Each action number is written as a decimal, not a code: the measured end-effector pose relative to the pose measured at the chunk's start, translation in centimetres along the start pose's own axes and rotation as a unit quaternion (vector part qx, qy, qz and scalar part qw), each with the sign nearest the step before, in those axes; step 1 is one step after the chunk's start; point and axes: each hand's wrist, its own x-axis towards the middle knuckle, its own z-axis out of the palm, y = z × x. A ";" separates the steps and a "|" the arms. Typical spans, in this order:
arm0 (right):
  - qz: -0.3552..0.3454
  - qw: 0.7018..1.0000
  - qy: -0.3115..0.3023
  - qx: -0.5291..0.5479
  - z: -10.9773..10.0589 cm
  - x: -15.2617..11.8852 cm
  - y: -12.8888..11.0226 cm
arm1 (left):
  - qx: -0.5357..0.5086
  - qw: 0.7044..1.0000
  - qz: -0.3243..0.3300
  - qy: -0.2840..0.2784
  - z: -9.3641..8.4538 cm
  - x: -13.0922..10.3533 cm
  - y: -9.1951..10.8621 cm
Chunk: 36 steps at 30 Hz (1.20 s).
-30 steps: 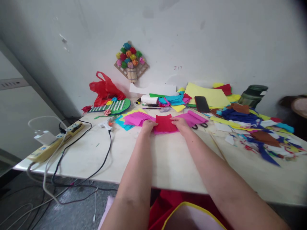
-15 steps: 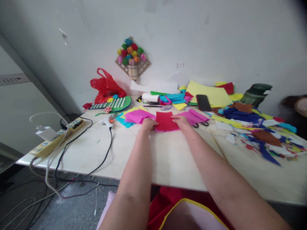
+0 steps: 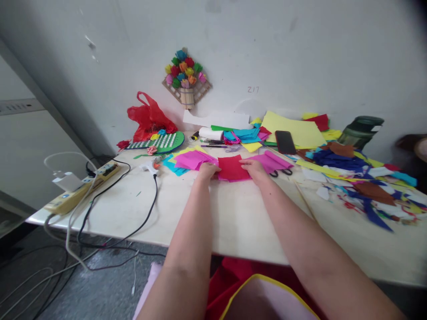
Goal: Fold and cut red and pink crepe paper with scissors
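Note:
Between my two hands is a red piece of crepe paper, lying over a magenta sheet that shows along its lower edge and to the right. My left hand pinches the red piece by its left edge. At the right edge, my right hand grips it between thumb and fingers. Left of my left hand lies a pile of pink pieces, with yellow and blue sheets showing under it. Black scissor handles stick out from under the magenta sheet.
A glue gun and a power strip with cables lie to the left. Behind are a red plastic bag and a phone. Paper scraps, a thin stick and a green bottle are at the right.
The camera view has shifted slightly, so the scene sits a little to the right. Both hands stay on the red paper, with barely any movement.

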 end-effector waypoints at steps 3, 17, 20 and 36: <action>0.000 1.000 0.004 -0.014 0.0 0.2 0.1 | -0.007 1.000 -0.005 0.000 0.0 -0.2 0.1; -0.004 0.999 -0.001 -0.034 0.0 0.1 0.0 | 0.014 1.000 -0.011 0.006 -0.1 -0.3 0.2; -0.008 0.999 -0.007 -0.032 0.0 -0.1 -0.2 | 0.028 1.000 -0.006 0.009 -0.1 0.1 0.1; -0.008 0.998 0.008 -0.058 0.1 -0.5 -0.5 | 0.071 0.996 0.037 0.041 -0.6 -0.2 0.0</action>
